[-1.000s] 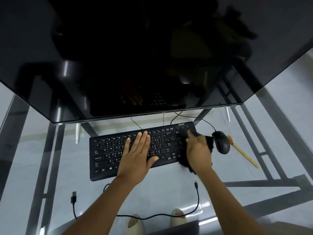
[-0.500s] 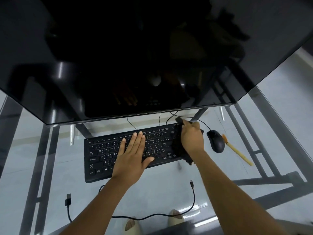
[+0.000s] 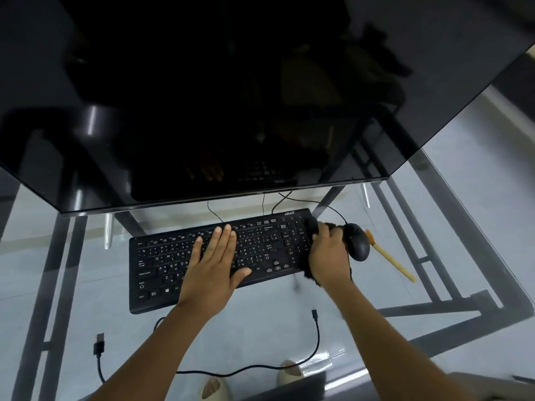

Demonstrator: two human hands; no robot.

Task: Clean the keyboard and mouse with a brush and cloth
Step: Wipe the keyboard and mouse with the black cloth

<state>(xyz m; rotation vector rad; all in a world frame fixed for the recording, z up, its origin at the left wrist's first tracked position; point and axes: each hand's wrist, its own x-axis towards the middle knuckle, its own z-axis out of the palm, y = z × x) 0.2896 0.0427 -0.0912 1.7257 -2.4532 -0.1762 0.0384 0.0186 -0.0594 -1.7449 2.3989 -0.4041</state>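
A black keyboard lies on the glass desk below the monitor. My left hand rests flat on its middle keys, fingers straight. My right hand grips a dark cloth and presses it on the keyboard's right end, over the number pad. The cloth is mostly hidden under the hand. A black mouse sits just right of that hand, touching the cloth. A brush with a pale wooden handle lies on the desk right of the mouse.
A large dark monitor overhangs the back of the glass desk. A loose black cable with plugs at both ends lies near the front edge. Dark desk frame bars and my feet show through the glass.
My right hand with the cloth moved up the keyboard's right end, then back down and right toward the mouse. My left hand stayed flat on the keys.
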